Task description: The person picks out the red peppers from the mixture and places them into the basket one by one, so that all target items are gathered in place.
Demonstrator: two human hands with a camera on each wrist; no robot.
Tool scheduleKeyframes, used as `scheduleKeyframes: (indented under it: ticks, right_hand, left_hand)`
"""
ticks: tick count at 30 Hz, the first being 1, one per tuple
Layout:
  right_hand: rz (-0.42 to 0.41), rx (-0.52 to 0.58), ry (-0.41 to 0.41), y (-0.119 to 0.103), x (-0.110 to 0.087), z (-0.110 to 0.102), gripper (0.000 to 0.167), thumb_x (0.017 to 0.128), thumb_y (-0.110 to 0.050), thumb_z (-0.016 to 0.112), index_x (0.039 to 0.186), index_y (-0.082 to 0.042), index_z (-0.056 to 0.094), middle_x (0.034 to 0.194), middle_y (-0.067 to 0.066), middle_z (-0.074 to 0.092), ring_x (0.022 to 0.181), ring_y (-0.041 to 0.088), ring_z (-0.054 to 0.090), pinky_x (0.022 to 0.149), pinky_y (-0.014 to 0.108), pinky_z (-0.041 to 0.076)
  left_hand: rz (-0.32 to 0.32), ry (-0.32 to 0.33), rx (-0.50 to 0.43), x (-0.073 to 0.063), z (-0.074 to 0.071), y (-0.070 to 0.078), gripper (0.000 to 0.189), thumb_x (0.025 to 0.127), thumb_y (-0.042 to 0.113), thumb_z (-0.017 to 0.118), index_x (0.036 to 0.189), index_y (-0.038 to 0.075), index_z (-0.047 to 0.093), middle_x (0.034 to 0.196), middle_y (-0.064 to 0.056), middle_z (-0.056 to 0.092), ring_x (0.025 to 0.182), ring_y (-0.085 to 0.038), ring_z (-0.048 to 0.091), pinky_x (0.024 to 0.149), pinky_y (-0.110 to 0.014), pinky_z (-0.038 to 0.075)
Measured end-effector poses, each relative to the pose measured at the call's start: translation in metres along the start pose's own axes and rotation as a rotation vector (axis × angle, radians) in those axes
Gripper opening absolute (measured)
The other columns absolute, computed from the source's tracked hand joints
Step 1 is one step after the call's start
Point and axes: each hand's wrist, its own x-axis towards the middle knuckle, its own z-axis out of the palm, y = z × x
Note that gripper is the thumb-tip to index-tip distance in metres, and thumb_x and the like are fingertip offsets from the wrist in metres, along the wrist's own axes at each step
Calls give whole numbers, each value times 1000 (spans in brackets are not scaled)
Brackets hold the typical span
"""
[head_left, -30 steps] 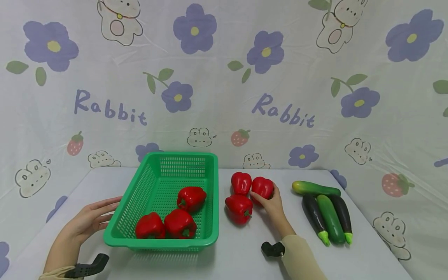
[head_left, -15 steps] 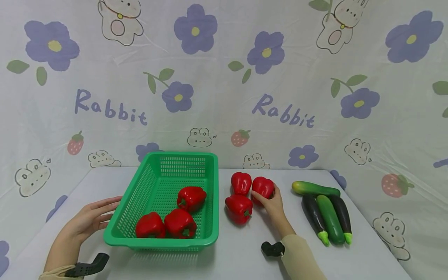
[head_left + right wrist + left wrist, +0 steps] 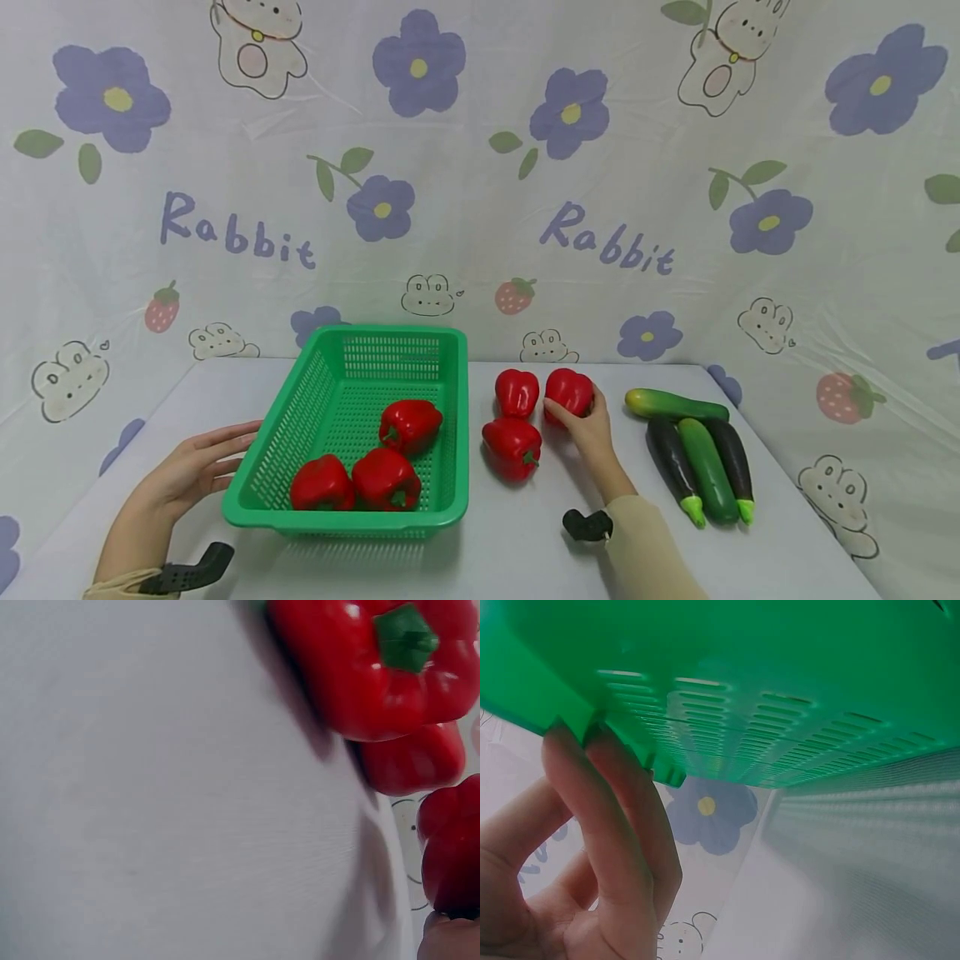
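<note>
Basket (image 3: 345, 522) holds 3 peppers (image 3: 386, 481): head view only.

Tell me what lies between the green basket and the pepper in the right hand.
Head view: a far red pepper and a near red pepper sit between the green basket and the held pepper in the right hand.

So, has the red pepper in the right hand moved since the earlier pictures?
Yes. In the head view, the held red pepper has shifted slightly right and up against the unmoved green basket.
</note>
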Motion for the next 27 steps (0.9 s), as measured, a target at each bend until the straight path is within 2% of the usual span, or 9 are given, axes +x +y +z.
scheduleKeyframes:
  ticks: [5, 17, 24, 27]
  right_hand:
    - [2, 18, 2, -9, 0, -1, 100, 84, -33, 75, 156, -11, 9, 158, 16, 25, 145, 36, 25, 111, 53, 38]
    - [-18, 46, 0, -25, 0, 3, 99, 84, -31, 75, 156, -11, 10, 157, 15, 26, 144, 35, 26, 108, 52, 41]
    - [5, 237, -21, -39, 2, 4, 94, 87, -36, 73, 155, -11, 13, 155, 12, 30, 143, 30, 29, 114, 48, 36]
    - [-9, 234, -10, -44, 2, 5, 94, 86, -36, 73, 155, -11, 15, 155, 11, 32, 142, 29, 30, 114, 48, 36]
  left_hand:
    - [-5, 11, 7, 0, 1, -1, 33, 98, 33, 59, 131, 29, 61, 107, 27, 64, 106, -5, 61, 90, -33, 54]
    - [5, -2, 7, 0, -1, 0, 30, 99, 32, 57, 128, 32, 62, 107, 27, 64, 106, -4, 61, 90, -33, 54]
    - [-1, 10, 14, 2, 0, -1, 34, 99, 32, 57, 132, 28, 60, 107, 26, 64, 108, -7, 61, 91, -35, 54]
    - [0, 1, 3, 1, 0, 0, 31, 99, 32, 57, 129, 30, 62, 107, 27, 64, 106, -5, 61, 90, -34, 54]
